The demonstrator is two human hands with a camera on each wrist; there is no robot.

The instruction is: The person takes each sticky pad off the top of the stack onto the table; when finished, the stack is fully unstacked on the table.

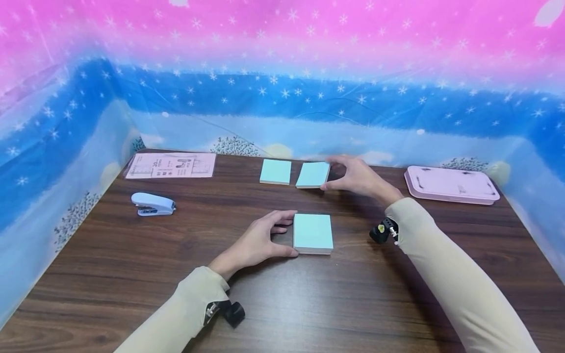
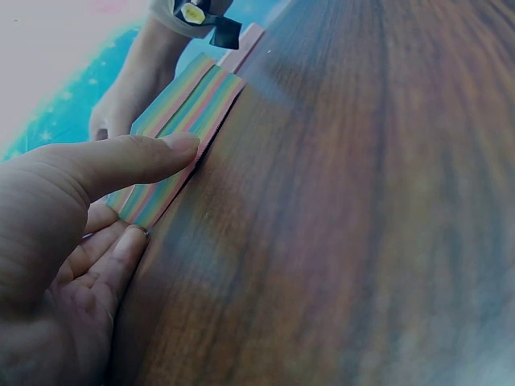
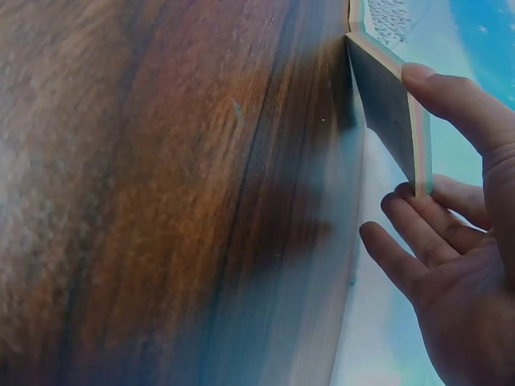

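Note:
A thick stack of sticky note pads (image 1: pixel 312 231), pale green on top, lies at mid-table. My left hand (image 1: pixel 260 238) holds it at its left end, thumb at the near corner and index finger at the far one. Striped layers of color show along the stack's side (image 2: pixel 189 117) in the left wrist view. Farther back, my right hand (image 1: pixel 362 179) pinches a thinner sticky note pad (image 1: pixel 313 175) by its right edge. In the right wrist view this pad's dark underside (image 3: pixel 385 100) is tilted up off the table. Beside it on the left lies another thin sticky note pad (image 1: pixel 275 171).
At the left stands a pale blue stapler (image 1: pixel 153 204), with a pink printed packet (image 1: pixel 172 165) behind it. A pink case (image 1: pixel 452 184) lies at the back right. Patterned cloth (image 1: pixel 282 98) walls the wooden table (image 1: pixel 132 274) at the back and sides.

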